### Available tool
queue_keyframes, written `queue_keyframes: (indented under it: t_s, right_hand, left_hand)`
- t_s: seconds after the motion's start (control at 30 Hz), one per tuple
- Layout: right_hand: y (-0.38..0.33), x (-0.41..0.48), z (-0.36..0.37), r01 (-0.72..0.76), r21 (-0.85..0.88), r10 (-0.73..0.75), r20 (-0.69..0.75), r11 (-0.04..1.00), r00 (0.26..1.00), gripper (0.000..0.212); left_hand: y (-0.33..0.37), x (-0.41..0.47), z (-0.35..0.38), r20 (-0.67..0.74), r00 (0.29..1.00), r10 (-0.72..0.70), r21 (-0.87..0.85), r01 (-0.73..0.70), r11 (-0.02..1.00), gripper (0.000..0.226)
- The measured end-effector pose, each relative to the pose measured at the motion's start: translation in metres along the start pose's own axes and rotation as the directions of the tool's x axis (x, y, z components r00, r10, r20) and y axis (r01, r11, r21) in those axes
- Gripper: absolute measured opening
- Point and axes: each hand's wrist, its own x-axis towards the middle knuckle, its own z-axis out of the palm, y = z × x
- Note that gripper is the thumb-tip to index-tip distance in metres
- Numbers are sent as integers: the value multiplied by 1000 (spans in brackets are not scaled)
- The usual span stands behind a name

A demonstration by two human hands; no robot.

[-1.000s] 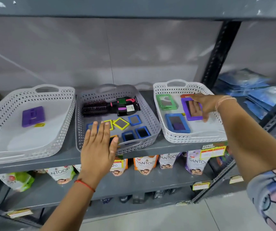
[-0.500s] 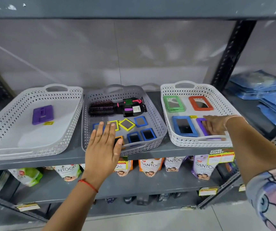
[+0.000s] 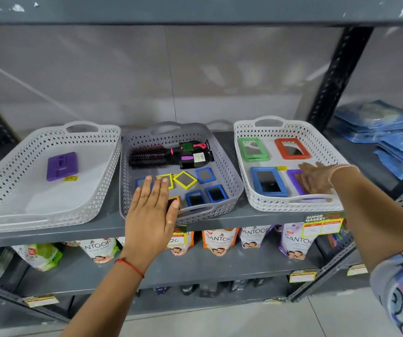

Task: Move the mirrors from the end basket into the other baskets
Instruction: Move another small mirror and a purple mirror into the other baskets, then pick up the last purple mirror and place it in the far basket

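Note:
Three perforated baskets stand in a row on a grey shelf. The right white basket holds a green mirror, an orange mirror, a blue mirror and a purple mirror. My right hand lies flat on the purple mirror at the basket's front right, fingers spread. The middle grey basket holds several small mirrors, among them a yellow one. My left hand hovers open over its front edge, hiding part of an orange-framed mirror. The left white basket holds one purple mirror, back side up.
Hairbrushes lie across the back of the middle basket. Soap refill pouches hang on the shelf below. Blue packets are stacked on the neighbouring shelf at right, past a black upright post. A shelf board runs overhead.
My right hand carried the purple mirror from the back of the right basket to its front right and now rests flat on it. My left hand has stayed in place.

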Motion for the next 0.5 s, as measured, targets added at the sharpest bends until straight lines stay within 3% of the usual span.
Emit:
queue_keyframes:
  t_s: [0.1,0.23,0.3,0.37,0.5]
  right_hand:
    - [-2,-13,-10,-63,5,62,13,998,998,90]
    - [-20,-8,-44,55,-102,-81,-272,993,959,82]
    - [-39,-7,-64,171,-112,-204,-478,979,854,72]
    - [-66,-8,-80,301,-68,-274,-634,951,724,78]
    - [-128,-15,-98,519,-37,-382,-722,854,577,89]
  left_hand:
    - [0,0,0,-4,1000,5,-2,-5,1000,78]
    - [0,0,0,1,1000,5,-4,-5,1000,83]
    - [1,0,-1,0,1000,14,-26,-14,1000,84]
    - [1,-1,-5,0,999,33,-63,-33,997,82]
    - [-7,-3,-22,-41,997,70,-120,-75,990,67]
